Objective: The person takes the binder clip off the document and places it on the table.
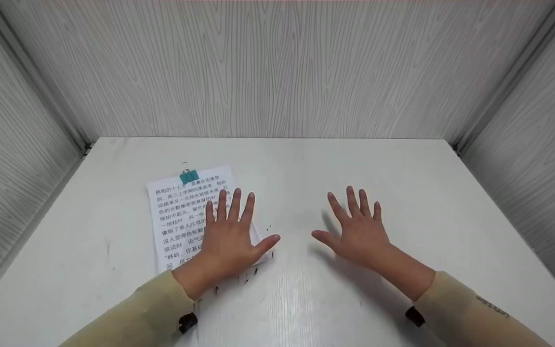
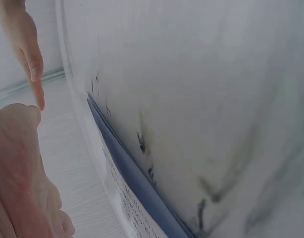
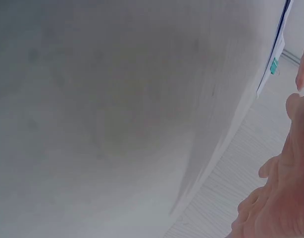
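A stack of printed paper sheets [image 1: 176, 226] lies slightly turned on the left part of the table, with a teal binder clip [image 1: 189, 176] on its top edge. My left hand [image 1: 229, 243] hovers above the lower right of the sheets with its fingers spread, and covers some of the text. The left wrist view shows the edge of the paper stack [image 2: 137, 183] below that hand, apart from it. Over the bare table to the right, my right hand [image 1: 362, 236] is held up with fingers spread, its shadow beneath. Both hands hold nothing.
The white table [image 1: 297, 299] carries small dark marks [image 1: 253, 273] near the lower corner of the sheets. A wood-grain panel [image 1: 277, 67] rises at the back, with side panels [image 1: 542, 159] at left and right.
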A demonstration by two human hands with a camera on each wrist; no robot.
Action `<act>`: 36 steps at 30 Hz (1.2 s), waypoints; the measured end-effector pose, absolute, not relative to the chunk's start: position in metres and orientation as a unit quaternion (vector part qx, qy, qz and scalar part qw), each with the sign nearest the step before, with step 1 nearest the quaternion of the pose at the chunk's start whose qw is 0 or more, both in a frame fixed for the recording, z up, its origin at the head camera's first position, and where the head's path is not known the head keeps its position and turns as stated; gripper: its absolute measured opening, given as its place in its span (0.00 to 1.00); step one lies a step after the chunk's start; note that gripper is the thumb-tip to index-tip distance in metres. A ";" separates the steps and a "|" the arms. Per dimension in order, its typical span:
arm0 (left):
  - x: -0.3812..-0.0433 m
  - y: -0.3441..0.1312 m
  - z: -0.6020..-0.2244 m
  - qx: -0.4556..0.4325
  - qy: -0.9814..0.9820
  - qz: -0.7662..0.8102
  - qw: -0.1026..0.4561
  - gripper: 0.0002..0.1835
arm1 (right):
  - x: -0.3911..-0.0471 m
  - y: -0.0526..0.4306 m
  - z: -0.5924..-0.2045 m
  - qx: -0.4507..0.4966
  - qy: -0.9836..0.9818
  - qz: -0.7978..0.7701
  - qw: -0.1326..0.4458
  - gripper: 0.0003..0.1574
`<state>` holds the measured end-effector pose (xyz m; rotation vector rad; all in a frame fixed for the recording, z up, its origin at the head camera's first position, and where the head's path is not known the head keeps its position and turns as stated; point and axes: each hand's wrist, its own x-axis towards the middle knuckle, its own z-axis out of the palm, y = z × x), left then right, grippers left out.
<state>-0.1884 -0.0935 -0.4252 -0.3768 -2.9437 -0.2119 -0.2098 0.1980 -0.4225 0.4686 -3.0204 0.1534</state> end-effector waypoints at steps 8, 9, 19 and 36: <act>-0.180 -0.132 -0.424 -0.112 -0.988 -0.072 0.077 0.56 | -0.212 0.170 -0.418 0.210 -0.976 0.057 0.015 0.53; -0.178 -0.141 -0.425 -0.109 -0.988 -0.073 0.076 0.56 | -0.213 0.162 -0.417 0.229 -0.972 0.056 0.005 0.52; -0.165 -0.211 -0.435 -0.095 -0.992 -0.070 0.032 0.52 | -0.225 0.070 -0.419 0.347 -0.936 0.019 -0.061 0.49; -0.167 -0.213 -0.440 -0.109 -0.992 -0.060 -0.030 0.49 | -0.238 0.057 -0.430 0.364 -0.925 -0.006 -0.114 0.47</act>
